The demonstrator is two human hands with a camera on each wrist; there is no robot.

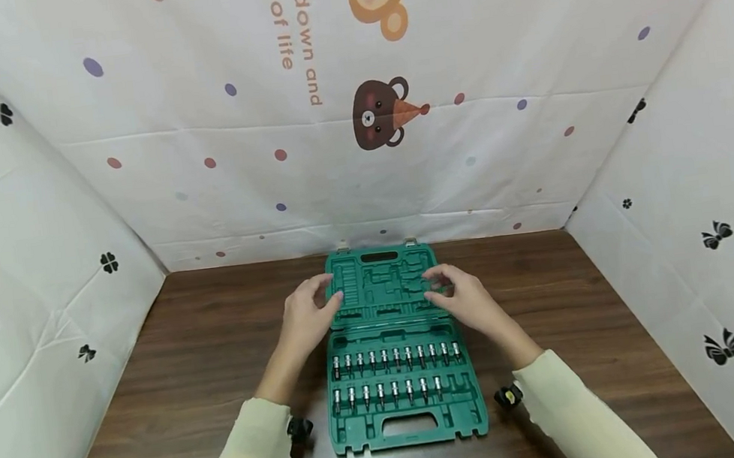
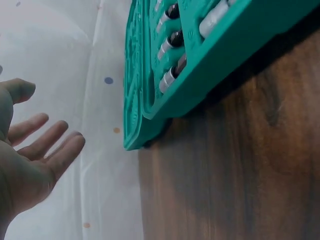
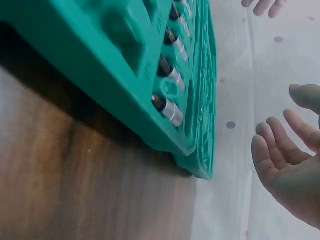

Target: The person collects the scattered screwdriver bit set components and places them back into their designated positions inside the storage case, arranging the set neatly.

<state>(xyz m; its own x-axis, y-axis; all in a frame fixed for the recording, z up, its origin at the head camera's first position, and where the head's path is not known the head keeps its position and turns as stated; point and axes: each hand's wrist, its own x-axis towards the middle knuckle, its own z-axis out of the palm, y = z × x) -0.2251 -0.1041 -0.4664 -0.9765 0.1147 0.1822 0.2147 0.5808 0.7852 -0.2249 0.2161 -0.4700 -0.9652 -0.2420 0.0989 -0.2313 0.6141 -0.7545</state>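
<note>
A green plastic tool case (image 1: 406, 427) lies unfolded on the wooden table, its lid (image 1: 383, 287) laid back toward the wall. Two rows of silver bit sockets (image 1: 395, 390) sit in the near half; the right end of the front row has bare slots. My left hand (image 1: 305, 315) hovers over the lid's left edge, fingers loosely bent and holding nothing. Over the right edge is my right hand (image 1: 466, 297), likewise with nothing in it. Both wrist views show the left hand (image 2: 35, 155) and the right hand (image 3: 290, 155) raised above the case with fingers spread.
Brown wooden table (image 1: 219, 367) surrounds the case on both sides. A white printed cloth (image 1: 233, 184) hangs behind it, with more cloth walls at left and right. Two metal latches (image 1: 411, 241) stick up from the lid's far edge. Each wrist wears a small black camera (image 1: 508, 396).
</note>
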